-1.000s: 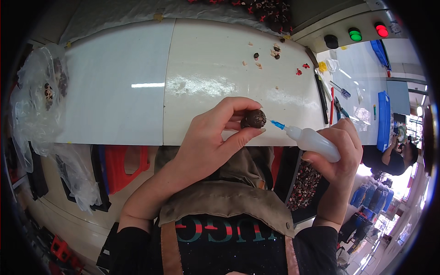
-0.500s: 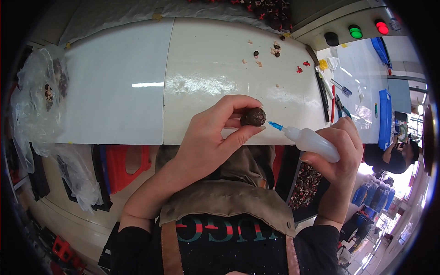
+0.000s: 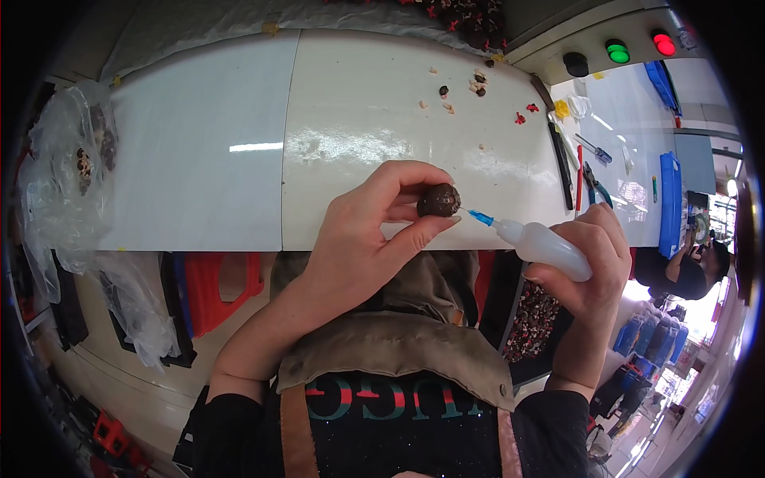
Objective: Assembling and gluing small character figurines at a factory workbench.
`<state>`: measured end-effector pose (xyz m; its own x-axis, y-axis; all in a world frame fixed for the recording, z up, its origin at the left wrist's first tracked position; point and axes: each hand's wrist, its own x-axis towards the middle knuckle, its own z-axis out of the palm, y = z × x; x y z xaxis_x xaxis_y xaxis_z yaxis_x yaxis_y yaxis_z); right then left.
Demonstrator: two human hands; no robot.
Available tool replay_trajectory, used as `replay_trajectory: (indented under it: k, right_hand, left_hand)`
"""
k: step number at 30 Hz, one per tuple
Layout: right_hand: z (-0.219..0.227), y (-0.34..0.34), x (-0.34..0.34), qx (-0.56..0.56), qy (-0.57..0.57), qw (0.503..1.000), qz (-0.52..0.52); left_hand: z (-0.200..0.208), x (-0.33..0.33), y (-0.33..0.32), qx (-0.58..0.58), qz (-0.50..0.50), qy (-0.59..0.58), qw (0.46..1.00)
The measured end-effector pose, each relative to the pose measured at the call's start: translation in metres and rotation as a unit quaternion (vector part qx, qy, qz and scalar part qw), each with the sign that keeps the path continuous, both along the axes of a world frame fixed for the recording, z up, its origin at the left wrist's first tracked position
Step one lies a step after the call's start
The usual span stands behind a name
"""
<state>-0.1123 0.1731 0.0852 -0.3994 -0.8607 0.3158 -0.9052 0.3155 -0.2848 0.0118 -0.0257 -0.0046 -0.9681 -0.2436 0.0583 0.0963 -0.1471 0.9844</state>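
Observation:
A small dark brown ball (image 3: 437,201) with a rough, pitted surface is held between the thumb and fingers of my left hand (image 3: 370,215), just above the table's front edge. My right hand (image 3: 596,251) grips a translucent white squeeze bottle (image 3: 550,248), tilted with its blue needle tip (image 3: 480,217) toward the ball. The thin needle reaches the ball's right side; whether it touches or stops just short I cannot tell. Several little dark, cream and red pieces, among them a red piece (image 3: 520,119), lie scattered farther back on the white table (image 3: 358,103).
Pliers (image 3: 590,177), a screwdriver (image 3: 594,150) and pens lie along the right side, near a blue tray (image 3: 670,203). A black bin (image 3: 532,319) of small mixed pieces sits below the table edge. Clear plastic bags (image 3: 68,175) hang at the left. Another person (image 3: 685,271) is at far right.
The ball has turned slightly in my left fingers and shifted a little up and left. The bottle stays almost in place, its needle now more plainly seen at the ball.

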Motion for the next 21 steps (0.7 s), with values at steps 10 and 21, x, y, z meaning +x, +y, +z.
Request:
replay_trajectory:
  k: [10, 21]
  right_hand:
    - [-0.0021, 0.0010, -0.0009, -0.008, -0.019, 1.000, -0.015]
    - [-0.0025, 0.0066, -0.0007, -0.018, -0.041, 0.998, -0.038]
  left_hand:
    - [0.0038, -0.0008, -0.0016, 0.030, -0.009, -0.019, 0.999]
    - [0.0066, -0.0001, -0.0006, 0.043, -0.012, -0.024, 0.999]
